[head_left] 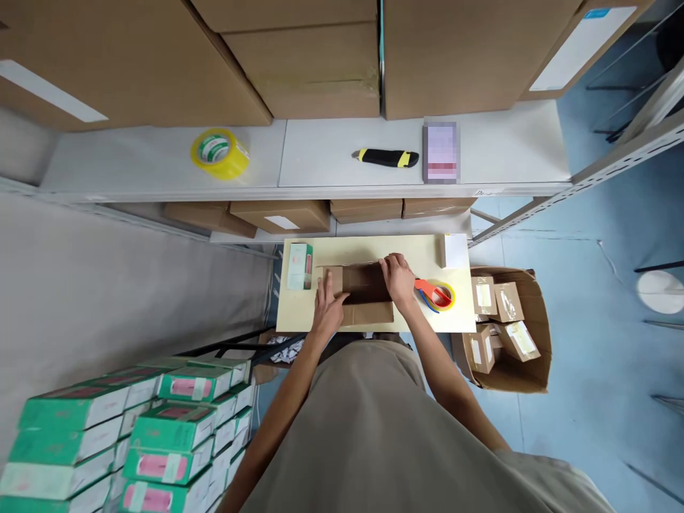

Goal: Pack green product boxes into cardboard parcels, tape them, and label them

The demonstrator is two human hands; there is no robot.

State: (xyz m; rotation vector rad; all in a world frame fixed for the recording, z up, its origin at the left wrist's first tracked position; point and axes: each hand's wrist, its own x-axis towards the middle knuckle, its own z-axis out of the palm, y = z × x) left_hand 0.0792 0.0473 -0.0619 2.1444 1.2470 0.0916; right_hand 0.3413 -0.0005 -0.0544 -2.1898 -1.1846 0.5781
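Observation:
A small open cardboard box (368,313) lies on the cream tabletop (374,246) in front of me, its dark inside showing. My left hand (327,308) holds the box's left end, with the fingers along a flap and the thumb over the near edge. At the right end, my right hand (398,279) grips the wall with bent fingers. Just right of that hand lies an orange tape dispenser (432,292) with a yellow tape roll. A small green-and-white box (299,266) stands left of the cardboard box.
A white box (454,251) sits at the table's back right. The shelf (315,157) above carries a yellow tape roll (219,153), a utility knife (387,157) and large cartons. Right of the table, a carton (539,320) holds several small boxes. Green boxes (176,427) are stacked at left.

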